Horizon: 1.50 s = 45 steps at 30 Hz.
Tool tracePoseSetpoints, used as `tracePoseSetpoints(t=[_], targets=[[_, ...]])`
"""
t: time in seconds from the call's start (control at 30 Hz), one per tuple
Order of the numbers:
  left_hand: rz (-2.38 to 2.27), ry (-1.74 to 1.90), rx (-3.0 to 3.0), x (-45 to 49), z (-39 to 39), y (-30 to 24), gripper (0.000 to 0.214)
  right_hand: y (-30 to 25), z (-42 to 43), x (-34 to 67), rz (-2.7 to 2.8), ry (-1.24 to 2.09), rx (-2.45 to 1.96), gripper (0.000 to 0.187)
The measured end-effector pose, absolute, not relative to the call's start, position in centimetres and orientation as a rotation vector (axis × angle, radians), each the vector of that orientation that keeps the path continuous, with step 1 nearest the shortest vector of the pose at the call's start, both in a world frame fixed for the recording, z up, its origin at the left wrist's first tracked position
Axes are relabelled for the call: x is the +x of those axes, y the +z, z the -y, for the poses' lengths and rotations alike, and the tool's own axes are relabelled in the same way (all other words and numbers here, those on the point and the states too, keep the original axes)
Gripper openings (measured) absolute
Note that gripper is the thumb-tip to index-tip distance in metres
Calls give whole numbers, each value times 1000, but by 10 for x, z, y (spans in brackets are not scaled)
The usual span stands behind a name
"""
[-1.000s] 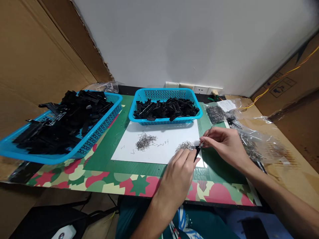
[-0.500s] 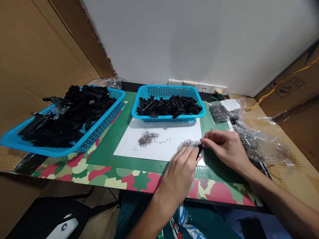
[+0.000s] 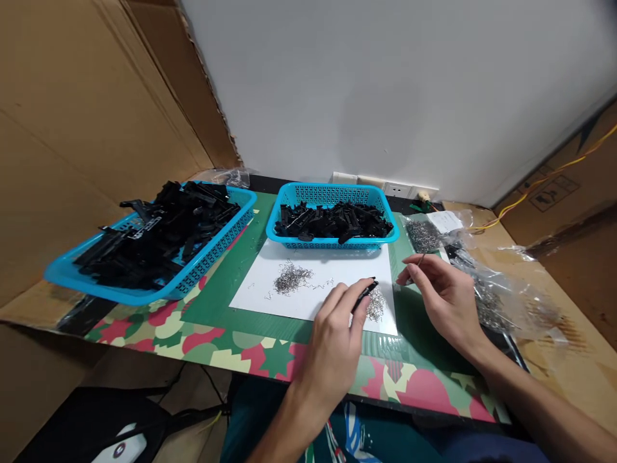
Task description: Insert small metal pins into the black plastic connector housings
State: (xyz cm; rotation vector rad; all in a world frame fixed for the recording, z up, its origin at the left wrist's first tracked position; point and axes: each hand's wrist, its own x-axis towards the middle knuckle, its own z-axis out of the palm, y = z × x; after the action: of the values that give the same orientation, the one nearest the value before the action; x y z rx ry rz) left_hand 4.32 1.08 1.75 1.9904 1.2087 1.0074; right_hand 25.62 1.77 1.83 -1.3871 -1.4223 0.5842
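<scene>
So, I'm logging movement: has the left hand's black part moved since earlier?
Yes, the black part moved left, away from the right edge of the white paper.

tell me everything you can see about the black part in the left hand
The black part is small, slim and elongated, plastic-looking, with a slight shine along one side. It sits tilted, running from lower left to upper right in the picture, in the grip of the left hand, between thumb and fingers, which hide some of it. Behind it show thin wire pieces; whether it touches them is unclear. Finer details are too small to tell.

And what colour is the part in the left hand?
The part is black; see the head view.
</scene>
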Motion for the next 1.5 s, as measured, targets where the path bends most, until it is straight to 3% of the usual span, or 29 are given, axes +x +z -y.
tracePoseSetpoints(t=[0.23, 0.47, 0.63, 1.07, 1.3, 1.5], targets=[[-1437, 1054, 2040, -5, -32, 16, 35, 11, -20, 250, 1552, 570, -1421, 25], [-1507, 662, 2472, -13, -34, 9, 47, 5, -23, 245, 1643, 609, -1458, 27], [-1554, 540, 2629, -10, -28, 9, 41, 6, -23, 249, 1690, 580, -1481, 27], [-1489, 681, 2606, -12, -30, 8, 32, 12, -24, 246, 1798, 584, -1459, 23], [-1516, 959, 2315, -14, -38, 7, 15, 13, -24, 246, 1822, 564, -1449, 23], [-1563, 985, 2139, -16, -41, 7, 15, 13, -24, 247, 1836, 581, -1436, 24]])
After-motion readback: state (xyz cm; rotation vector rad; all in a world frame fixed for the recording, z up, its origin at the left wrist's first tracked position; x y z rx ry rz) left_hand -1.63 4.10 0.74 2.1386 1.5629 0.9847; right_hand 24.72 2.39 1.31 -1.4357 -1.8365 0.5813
